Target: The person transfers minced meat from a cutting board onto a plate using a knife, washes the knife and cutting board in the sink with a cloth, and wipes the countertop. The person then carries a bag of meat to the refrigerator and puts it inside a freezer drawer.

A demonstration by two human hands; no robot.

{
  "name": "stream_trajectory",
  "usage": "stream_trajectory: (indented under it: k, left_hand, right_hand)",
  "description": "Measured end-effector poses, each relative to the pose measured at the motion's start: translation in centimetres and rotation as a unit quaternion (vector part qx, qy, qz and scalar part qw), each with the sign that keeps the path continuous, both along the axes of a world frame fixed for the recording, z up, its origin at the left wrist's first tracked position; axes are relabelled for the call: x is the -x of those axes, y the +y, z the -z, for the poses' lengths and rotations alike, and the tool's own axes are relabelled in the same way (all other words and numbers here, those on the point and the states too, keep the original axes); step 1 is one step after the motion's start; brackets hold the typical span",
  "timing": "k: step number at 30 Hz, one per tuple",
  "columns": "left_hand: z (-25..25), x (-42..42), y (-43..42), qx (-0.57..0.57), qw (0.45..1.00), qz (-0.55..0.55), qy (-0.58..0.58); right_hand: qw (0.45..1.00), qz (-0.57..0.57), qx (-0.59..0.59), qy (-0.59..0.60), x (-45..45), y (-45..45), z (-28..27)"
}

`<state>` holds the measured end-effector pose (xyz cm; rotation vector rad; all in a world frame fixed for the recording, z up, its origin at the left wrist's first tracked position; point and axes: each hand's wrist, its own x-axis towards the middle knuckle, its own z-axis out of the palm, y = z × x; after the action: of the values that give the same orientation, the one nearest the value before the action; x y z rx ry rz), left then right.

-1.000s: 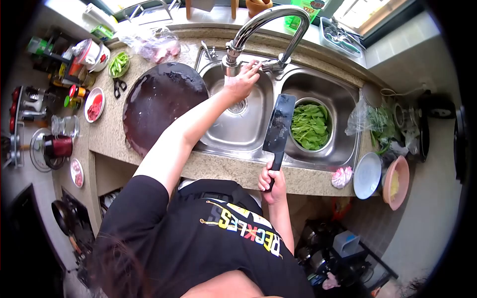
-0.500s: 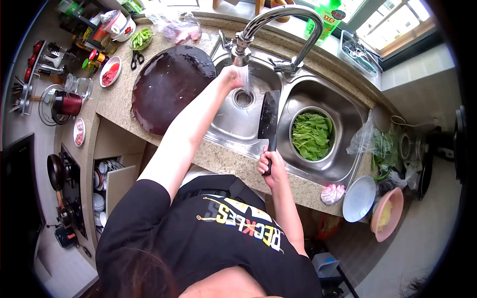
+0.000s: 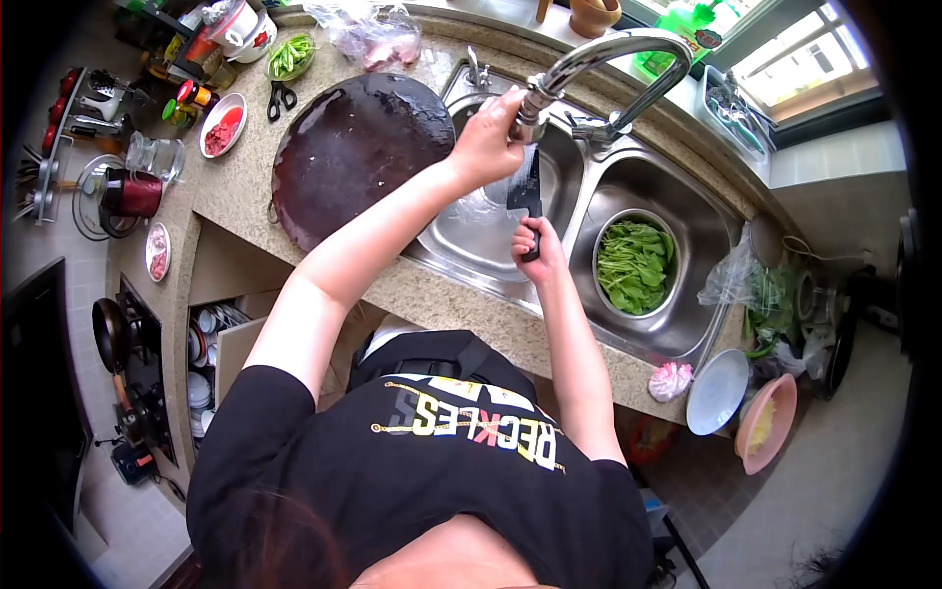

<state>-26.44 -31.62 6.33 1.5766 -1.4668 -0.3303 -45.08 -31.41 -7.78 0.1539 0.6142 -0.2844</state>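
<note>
My left hand [image 3: 488, 137] is closed around the spray head [image 3: 531, 120] of the chrome faucet [image 3: 628, 41]. Water runs from it into the left sink basin [image 3: 562, 167]. In my right hand [image 3: 539, 251] I grip the black handle of a cleaver [image 3: 526, 192]. Its dark, wide blade points away from me, over the left basin and beneath the spray head, which hides part of it. Left of the sink lies a wet, dark round cutting board [image 3: 358, 162]. A metal bowl of leafy greens [image 3: 636, 267] stands in the right basin.
Beyond the board are scissors [image 3: 281, 100], a dish of red meat [image 3: 224, 126], a bowl of green pieces [image 3: 290, 57] and a plastic bag [image 3: 368, 34]. A white plate [image 3: 717, 392] and a pink bowl [image 3: 765, 424] sit at the counter's right edge.
My left hand has gone from the running water up onto the spray head, which now sits farther right. My right hand has moved the cleaver forward under it. The view has shifted slightly.
</note>
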Motion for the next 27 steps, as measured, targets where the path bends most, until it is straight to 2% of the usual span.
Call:
stream_trajectory:
  k: [7,10,13,14,18,21,24,25,27]
  left_hand:
    - [1.0,4.4,2.5,0.05,0.999,-0.002,-0.003]
    - [2.2,3.5,1.9,0.054,0.998,0.003,-0.034]
    - [2.7,3.3,1.6,0.062,0.998,0.005,-0.012]
    - [2.7,3.1,1.5,0.08,0.995,-0.004,-0.052]
    - [3.5,2.7,0.9,0.128,0.99,-0.005,-0.057]
    - [3.0,2.8,1.0,0.127,0.991,-0.007,-0.031]
    - [2.5,2.8,1.6,0.095,0.993,0.025,0.069]
    - [3.2,2.9,1.5,0.097,0.993,0.026,0.068]
    - [7.0,3.1,0.9,0.049,0.989,-0.013,0.138]
  right_hand:
    - [0.998,0.018,-0.05,0.047,-2.0,-1.2,0.3]
    - [0.999,0.007,-0.04,0.032,-1.7,-0.9,0.6]
    - [0.999,0.008,-0.031,0.029,-0.7,-0.2,0.4]
    - [0.998,0.009,-0.054,0.013,-0.3,-0.1,0.8]
    - [0.998,0.015,-0.053,0.01,0.5,0.4,0.9]
    - [0.998,0.019,-0.055,0.001,0.4,0.5,0.6]
    - [0.999,0.018,-0.046,-0.01,0.3,0.6,0.5]
    - [0.999,0.016,-0.042,-0.009,0.3,0.7,0.6]
    - [0.999,0.012,-0.035,-0.01,0.3,0.8,0.6]
